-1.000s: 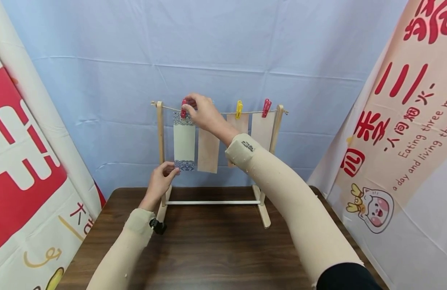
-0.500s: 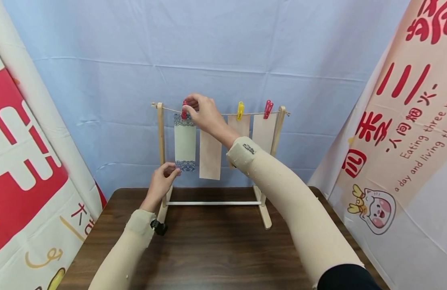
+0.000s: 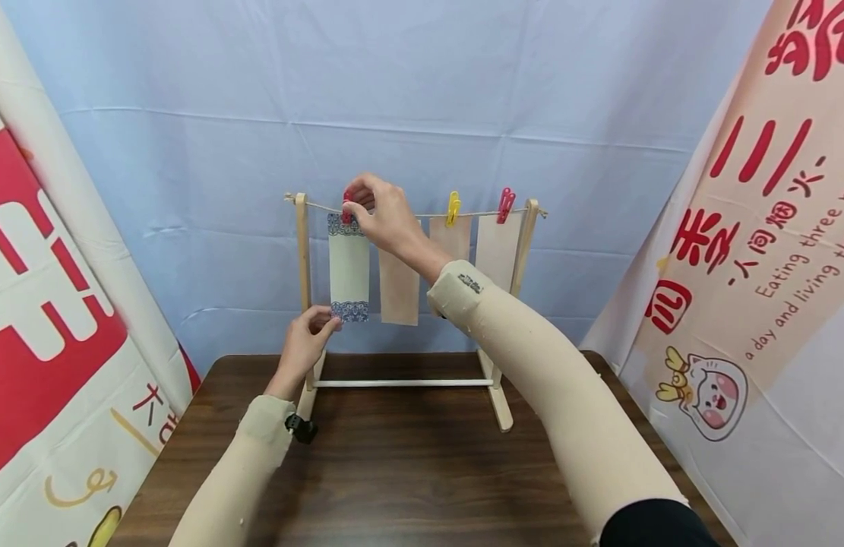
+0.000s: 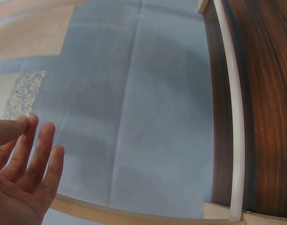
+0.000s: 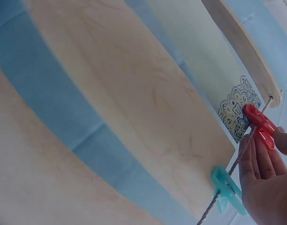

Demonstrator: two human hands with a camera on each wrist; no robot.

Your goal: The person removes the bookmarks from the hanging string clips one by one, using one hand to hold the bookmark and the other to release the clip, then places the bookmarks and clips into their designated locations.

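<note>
A pale strip of paper [image 3: 349, 267] with blue patterned bands at top and bottom hangs at the left end of a twine line. My left hand [image 3: 302, 343] pinches its lower left corner between thumb and index finger; the other fingers spread apart in the left wrist view. Up at the line, my right hand [image 3: 389, 218] pinches the handles of a red clothespin [image 5: 259, 123]. That clothespin sits over the twine [image 5: 243, 151] and the strip's patterned top edge. Beside it, a teal clothespin [image 5: 222, 183] holds a beige paper strip [image 3: 399, 287], partly behind my right hand.
A wooden frame [image 3: 303, 254] with a white crossbar [image 3: 403, 383] stands on the dark wood table [image 3: 401, 471]. Farther right on the line, a yellow clothespin [image 3: 452, 208] and another red clothespin [image 3: 506, 205] hold two more strips. A light blue cloth [image 3: 394, 91] hangs behind.
The beige strip beside the patterned one has swayed, its lower end dropping in view and then rising again, slightly farther right. Both hands keep nearly the same place and the same pinch.
</note>
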